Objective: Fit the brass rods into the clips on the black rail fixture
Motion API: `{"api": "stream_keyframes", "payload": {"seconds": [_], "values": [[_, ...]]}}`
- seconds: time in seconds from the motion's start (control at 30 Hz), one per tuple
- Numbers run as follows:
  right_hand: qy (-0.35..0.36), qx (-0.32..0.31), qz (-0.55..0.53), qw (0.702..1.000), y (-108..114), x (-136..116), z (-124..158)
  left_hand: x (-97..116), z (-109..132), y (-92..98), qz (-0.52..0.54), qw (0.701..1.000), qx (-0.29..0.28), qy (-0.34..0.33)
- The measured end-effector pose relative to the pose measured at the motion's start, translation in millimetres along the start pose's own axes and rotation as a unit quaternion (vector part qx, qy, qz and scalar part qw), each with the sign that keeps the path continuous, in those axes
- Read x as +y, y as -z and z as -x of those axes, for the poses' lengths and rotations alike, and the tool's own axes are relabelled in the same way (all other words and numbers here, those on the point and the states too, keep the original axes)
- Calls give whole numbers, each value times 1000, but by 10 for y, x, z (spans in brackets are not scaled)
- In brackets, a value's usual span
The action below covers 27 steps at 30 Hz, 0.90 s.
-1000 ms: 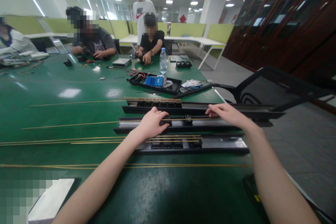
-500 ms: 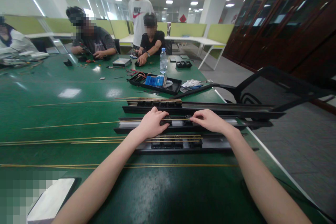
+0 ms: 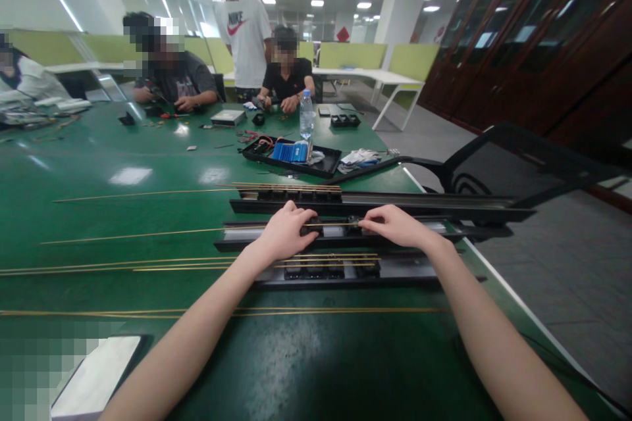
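Note:
Three black channel rails lie across the green table in front of me. On the middle rail [image 3: 241,234], my left hand [image 3: 285,231] closes its thumb and fingers around a small black block [image 3: 313,229], partly hidden by them. A thin brass-coloured rod [image 3: 148,235] runs from the left past this hand to a second black block [image 3: 352,222]. Just right of that block, my right hand [image 3: 395,225] pinches the rod near its end. The near rail [image 3: 409,270] and far rail [image 3: 419,202] carry black blocks with several similar rods on top.
Loose rods [image 3: 345,310] lie nearer me. Beyond the rails are a black tray [image 3: 326,163] with a blue item, gloves [image 3: 363,158] and a water bottle [image 3: 306,115]. A mesh chair [image 3: 523,158] stands at the right edge. Several people are across the table.
My hands stay almost in place, the right one shifting very slightly to the right. Across the table, the standing person moved left and a seated person drew back a reaching arm.

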State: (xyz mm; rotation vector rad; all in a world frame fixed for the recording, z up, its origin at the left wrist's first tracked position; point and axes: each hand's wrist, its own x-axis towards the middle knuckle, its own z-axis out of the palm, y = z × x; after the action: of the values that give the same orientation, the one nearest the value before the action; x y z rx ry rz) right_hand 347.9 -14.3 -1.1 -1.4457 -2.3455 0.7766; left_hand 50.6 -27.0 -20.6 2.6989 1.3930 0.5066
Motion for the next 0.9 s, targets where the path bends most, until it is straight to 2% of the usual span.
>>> {"api": "stream_keyframes", "payload": {"seconds": [0.6, 0.9], "values": [[-45, -27, -31, 998, 109, 113, 53, 14, 5, 23, 6, 1000, -8, 6], [-75, -38, -35, 996, 231, 289, 126, 7, 3, 10, 2, 1000, -3, 3]]}}
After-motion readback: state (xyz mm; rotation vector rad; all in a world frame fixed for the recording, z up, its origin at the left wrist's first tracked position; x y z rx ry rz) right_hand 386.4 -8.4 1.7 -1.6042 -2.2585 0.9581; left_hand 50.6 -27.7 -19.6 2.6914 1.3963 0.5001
